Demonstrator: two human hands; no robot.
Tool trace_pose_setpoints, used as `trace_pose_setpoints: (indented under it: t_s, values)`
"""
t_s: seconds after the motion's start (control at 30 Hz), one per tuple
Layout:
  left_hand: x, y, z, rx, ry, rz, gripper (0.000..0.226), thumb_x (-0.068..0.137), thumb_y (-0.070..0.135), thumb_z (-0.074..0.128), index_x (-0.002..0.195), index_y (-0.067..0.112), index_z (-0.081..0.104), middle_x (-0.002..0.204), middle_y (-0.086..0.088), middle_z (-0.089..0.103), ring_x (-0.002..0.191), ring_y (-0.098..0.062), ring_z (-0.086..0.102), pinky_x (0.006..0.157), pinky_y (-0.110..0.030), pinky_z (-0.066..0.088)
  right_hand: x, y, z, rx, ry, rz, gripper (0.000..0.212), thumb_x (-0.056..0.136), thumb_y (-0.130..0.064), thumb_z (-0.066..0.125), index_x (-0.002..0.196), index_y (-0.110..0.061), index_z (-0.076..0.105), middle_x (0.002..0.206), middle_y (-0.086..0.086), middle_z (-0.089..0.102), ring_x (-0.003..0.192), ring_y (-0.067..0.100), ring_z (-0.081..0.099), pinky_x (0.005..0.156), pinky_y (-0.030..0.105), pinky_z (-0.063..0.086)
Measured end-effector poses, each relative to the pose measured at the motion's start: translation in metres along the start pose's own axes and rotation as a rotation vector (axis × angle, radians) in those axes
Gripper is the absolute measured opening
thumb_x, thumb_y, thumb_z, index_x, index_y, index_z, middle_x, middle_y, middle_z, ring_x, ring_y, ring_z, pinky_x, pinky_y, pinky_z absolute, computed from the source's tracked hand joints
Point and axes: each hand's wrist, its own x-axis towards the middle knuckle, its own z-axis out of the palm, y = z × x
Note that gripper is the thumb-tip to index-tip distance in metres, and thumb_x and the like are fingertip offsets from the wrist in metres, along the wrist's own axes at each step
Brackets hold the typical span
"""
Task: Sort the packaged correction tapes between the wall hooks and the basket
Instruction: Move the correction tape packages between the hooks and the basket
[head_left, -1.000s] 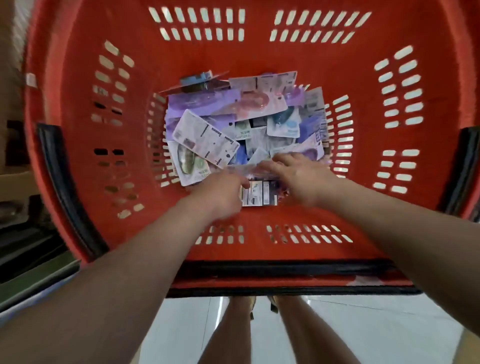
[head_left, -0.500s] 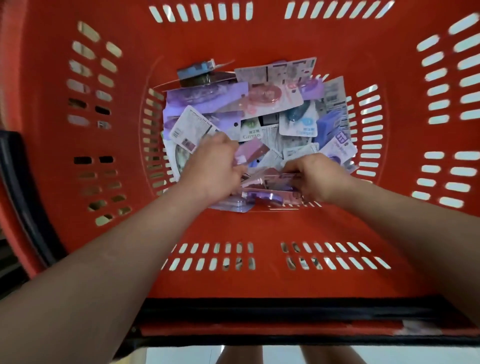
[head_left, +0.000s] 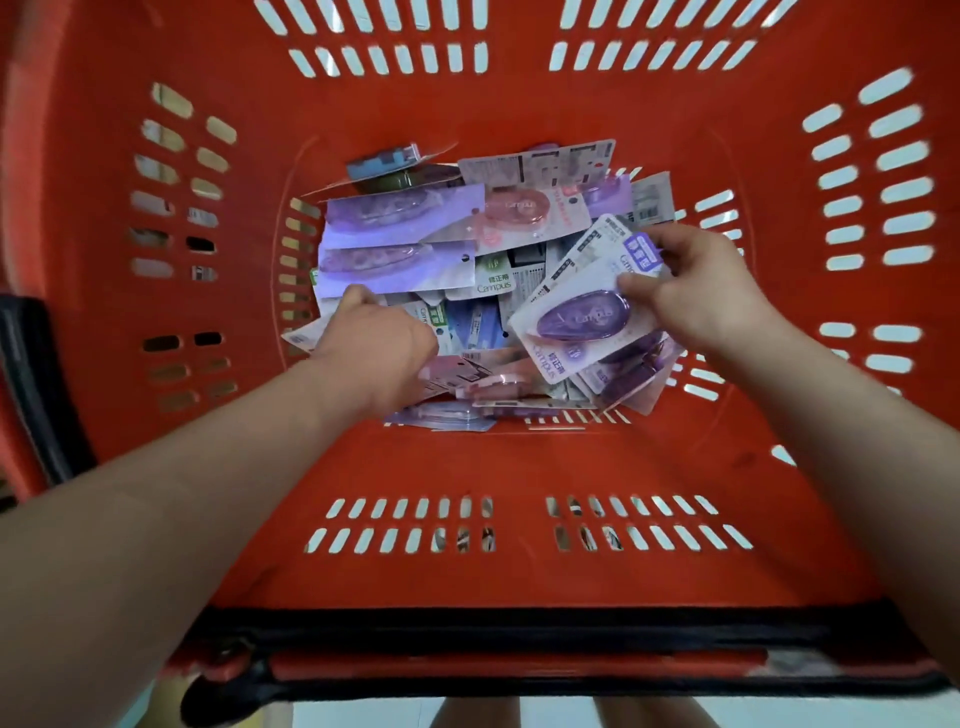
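From the head camera we look straight down into the red shopping basket (head_left: 467, 457), where the pile of packaged correction tapes (head_left: 467, 306) lies on the bottom. Half a second ago both hands were low at the near edge of the pile, raking packs together. Now our right hand (head_left: 711, 296) has come up with a fanned bunch, thumb and fingers pinching its top edge; the purple Campus correction tape pack (head_left: 576, 317) faces us on top, with more purple ones behind it. Our left hand (head_left: 374, 348) has shifted left and dug in just below the long purple packs (head_left: 400, 213). Its fingers are buried, so we cannot tell whether they grip anything. We judge that the purple kind is being gathered for hanging. The wall hooks are out of view.
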Motion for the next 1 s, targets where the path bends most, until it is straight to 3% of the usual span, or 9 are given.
trace_pose_setpoints:
  t_s: [0.1,0.23,0.4,0.5,0.6,0.77,0.83,0.9,1.0]
  values:
    - [-0.011,0.002,-0.005,-0.088,0.045,0.004,0.009,0.091,0.027,0.055,0.085,0.025,0.048,0.087,0.003,0.066,0.091,-0.024,0.062,0.105,-0.038,0.029,-0.008,0.003,-0.003,0.109,0.013,0.114,0.012,0.087,-0.005,0.072,0.091,-0.016,0.071,0.097,0.011,0.074,0.087,0.028,0.071,0.083,0.043,0.059]
    - [-0.032,-0.006,-0.035,-0.285,0.252,0.010,0.011,0.098,0.029,0.051,0.098,0.019,0.056,0.094,-0.005,0.068,0.092,-0.032,0.063,0.084,-0.037,0.043,-0.022,0.001,-0.008,0.222,0.020,0.135,0.004,0.090,-0.009,0.071,0.092,-0.010,0.074,0.086,0.007,0.075,0.070,0.018,0.069,0.071,0.036,0.060]
    - [-0.077,-0.018,-0.087,-1.303,0.485,-0.142,0.017,0.087,0.013,0.073,0.100,0.023,0.069,0.091,0.003,0.076,0.088,-0.025,0.072,0.080,-0.044,0.058,-0.043,-0.023,-0.025,0.157,-0.039,0.027,0.013,0.097,-0.013,0.063,0.107,-0.014,0.070,0.098,0.004,0.076,0.086,0.022,0.073,0.081,0.044,0.060]
    - [-0.081,0.002,-0.094,-1.892,0.420,-0.189,0.016,0.092,0.002,0.062,0.100,0.014,0.069,0.088,-0.001,0.077,0.080,-0.020,0.073,0.065,-0.030,0.057,-0.060,-0.056,-0.032,0.229,-0.102,-0.045,0.010,0.096,-0.010,0.062,0.103,-0.015,0.068,0.098,0.005,0.075,0.081,0.016,0.072,0.069,0.028,0.060]
    - [-0.079,0.029,-0.100,-2.196,0.417,-0.297,0.014,0.096,0.003,0.053,0.096,0.009,0.066,0.090,-0.010,0.073,0.081,-0.023,0.069,0.072,-0.033,0.057,-0.075,-0.082,-0.027,0.447,-0.102,-0.019,0.013,0.092,-0.012,0.068,0.103,-0.009,0.071,0.098,0.013,0.076,0.087,0.026,0.073,0.074,0.037,0.059]
    - [-0.086,0.049,-0.119,-2.345,0.561,-0.431,0.010,0.097,0.010,0.058,0.103,0.010,0.066,0.111,-0.023,0.069,0.096,-0.029,0.065,0.098,-0.051,0.050,-0.095,-0.113,-0.016,0.886,0.031,0.258,0.030,0.097,-0.019,0.061,0.120,0.000,0.065,0.103,0.014,0.076,0.087,0.022,0.074,0.075,0.033,0.060]
    - [-0.092,0.052,-0.127,-2.355,0.605,-0.546,0.008,0.096,0.014,0.062,0.100,0.012,0.068,0.113,-0.023,0.069,0.097,-0.030,0.065,0.099,-0.054,0.049,-0.106,-0.126,-0.019,0.969,-0.042,0.338,0.045,0.098,-0.038,0.057,0.128,-0.005,0.062,0.110,0.012,0.075,0.097,0.024,0.073,0.084,0.037,0.060]
    - [-0.101,0.053,-0.137,-2.347,0.678,-0.656,0.009,0.096,0.016,0.062,0.099,0.010,0.068,0.105,-0.019,0.071,0.094,-0.029,0.066,0.096,-0.054,0.050,-0.120,-0.137,-0.024,0.939,-0.175,0.309,0.072,0.081,-0.055,0.068,0.140,-0.017,0.050,0.119,0.009,0.072,0.107,0.026,0.070,0.087,0.042,0.059]
    - [-0.126,0.054,-0.158,-2.354,0.760,-0.670,0.015,0.096,0.015,0.060,0.104,0.003,0.064,0.093,-0.013,0.071,0.088,-0.028,0.068,0.088,-0.048,0.055,-0.149,-0.154,-0.033,0.785,-0.195,0.179,0.114,0.055,-0.030,0.087,0.149,-0.045,0.024,0.128,0.001,0.066,0.109,0.022,0.069,0.087,0.046,0.058]
